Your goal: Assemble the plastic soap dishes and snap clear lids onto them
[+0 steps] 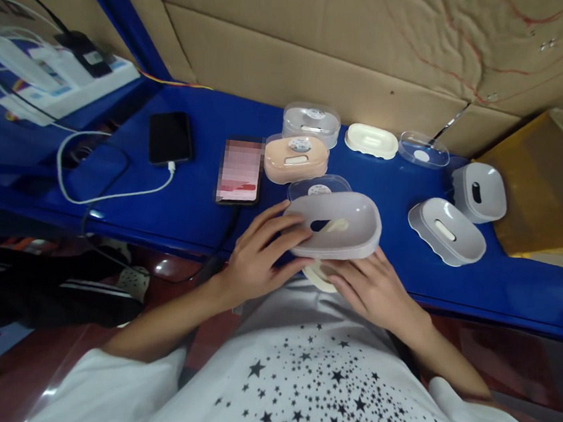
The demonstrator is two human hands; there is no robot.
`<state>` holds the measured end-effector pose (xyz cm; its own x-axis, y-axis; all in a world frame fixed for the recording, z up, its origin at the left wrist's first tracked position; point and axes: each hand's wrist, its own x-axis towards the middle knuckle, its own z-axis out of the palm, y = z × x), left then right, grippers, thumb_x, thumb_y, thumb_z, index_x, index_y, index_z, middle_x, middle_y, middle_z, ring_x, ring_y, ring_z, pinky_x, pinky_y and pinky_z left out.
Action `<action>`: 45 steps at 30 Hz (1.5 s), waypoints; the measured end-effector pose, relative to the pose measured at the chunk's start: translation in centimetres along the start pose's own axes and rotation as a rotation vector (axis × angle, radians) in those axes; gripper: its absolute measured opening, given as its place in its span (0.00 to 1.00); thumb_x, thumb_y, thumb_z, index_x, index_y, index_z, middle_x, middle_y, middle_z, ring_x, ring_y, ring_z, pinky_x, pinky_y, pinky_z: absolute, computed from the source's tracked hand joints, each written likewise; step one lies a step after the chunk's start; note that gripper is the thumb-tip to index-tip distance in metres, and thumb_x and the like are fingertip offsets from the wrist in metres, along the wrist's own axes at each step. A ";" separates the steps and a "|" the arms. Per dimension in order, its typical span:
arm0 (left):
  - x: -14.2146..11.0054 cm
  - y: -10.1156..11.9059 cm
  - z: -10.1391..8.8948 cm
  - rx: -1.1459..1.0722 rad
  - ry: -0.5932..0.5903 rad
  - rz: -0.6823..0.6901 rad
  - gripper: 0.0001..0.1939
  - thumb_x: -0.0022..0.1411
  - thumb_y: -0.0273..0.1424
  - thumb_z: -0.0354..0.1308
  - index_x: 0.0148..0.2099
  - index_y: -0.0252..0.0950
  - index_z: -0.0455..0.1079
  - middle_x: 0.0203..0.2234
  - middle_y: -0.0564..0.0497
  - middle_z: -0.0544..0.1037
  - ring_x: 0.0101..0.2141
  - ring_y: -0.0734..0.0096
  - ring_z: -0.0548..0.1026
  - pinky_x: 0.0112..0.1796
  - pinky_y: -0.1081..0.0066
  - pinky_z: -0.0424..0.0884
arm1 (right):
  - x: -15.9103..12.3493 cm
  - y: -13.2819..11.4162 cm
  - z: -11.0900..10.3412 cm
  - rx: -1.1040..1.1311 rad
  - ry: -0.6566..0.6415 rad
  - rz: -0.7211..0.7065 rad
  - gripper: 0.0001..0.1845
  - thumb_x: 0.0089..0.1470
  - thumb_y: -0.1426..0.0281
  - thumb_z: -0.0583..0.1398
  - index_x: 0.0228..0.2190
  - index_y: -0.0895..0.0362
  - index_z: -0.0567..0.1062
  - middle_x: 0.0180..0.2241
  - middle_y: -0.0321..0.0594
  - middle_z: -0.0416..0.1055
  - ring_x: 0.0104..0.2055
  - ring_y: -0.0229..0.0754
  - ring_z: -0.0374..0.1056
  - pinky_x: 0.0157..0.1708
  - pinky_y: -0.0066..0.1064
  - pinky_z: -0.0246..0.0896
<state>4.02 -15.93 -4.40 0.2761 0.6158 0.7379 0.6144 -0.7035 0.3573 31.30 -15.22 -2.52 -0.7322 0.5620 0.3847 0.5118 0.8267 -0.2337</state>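
Near the table's front edge my left hand [262, 252] is closed around the left end of a grey oval soap dish [361, 219], fingers over its rim and thumb below. The dish is tilted and has a slot in its floor, through which something cream shows. Beneath it my right hand [377, 285] is closed on a cream scallop-edged tray [321, 277], mostly hidden by the dish and fingers. A clear lid [334, 184] with a round label lies just behind the dish.
Lidded grey [311, 123] and peach [295, 162] soap boxes stand behind, beside a cream tray [372, 140] and another clear lid [425, 150]. Two grey dishes [479, 191] sit right, near a carton [550, 192]. A phone [240, 173], charging black device [171, 137] and power strip [72, 98] lie left.
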 end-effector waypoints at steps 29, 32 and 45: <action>0.7 -0.2 -0.1 0.118 -0.232 0.229 0.12 0.73 0.41 0.67 0.52 0.41 0.76 0.49 0.46 0.86 0.50 0.55 0.82 0.52 0.55 0.73 | -1.2 3.0 -1.6 0.097 0.026 0.148 0.29 0.70 0.63 0.65 0.68 0.46 0.70 0.75 0.47 0.61 0.75 0.59 0.60 0.71 0.60 0.63; 0.6 -0.3 -0.1 0.141 -0.260 0.261 0.10 0.74 0.40 0.67 0.49 0.39 0.76 0.48 0.45 0.85 0.50 0.55 0.81 0.51 0.55 0.72 | -1.3 3.0 -1.4 0.002 0.049 0.064 0.27 0.69 0.64 0.66 0.66 0.45 0.73 0.72 0.47 0.67 0.74 0.59 0.63 0.70 0.61 0.63; 0.7 -0.2 -0.3 0.051 -0.299 0.196 0.12 0.78 0.41 0.61 0.52 0.38 0.75 0.54 0.42 0.82 0.55 0.56 0.80 0.52 0.56 0.72 | 5.3 9.4 -3.3 0.068 -0.180 -0.027 0.29 0.78 0.60 0.48 0.73 0.51 0.65 0.71 0.48 0.69 0.73 0.54 0.64 0.71 0.55 0.60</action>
<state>3.86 -15.45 -3.81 0.5919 0.5529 0.5865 0.5621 -0.8047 0.1913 33.78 -4.55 0.27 -0.8168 0.5302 0.2276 0.4638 0.8380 -0.2877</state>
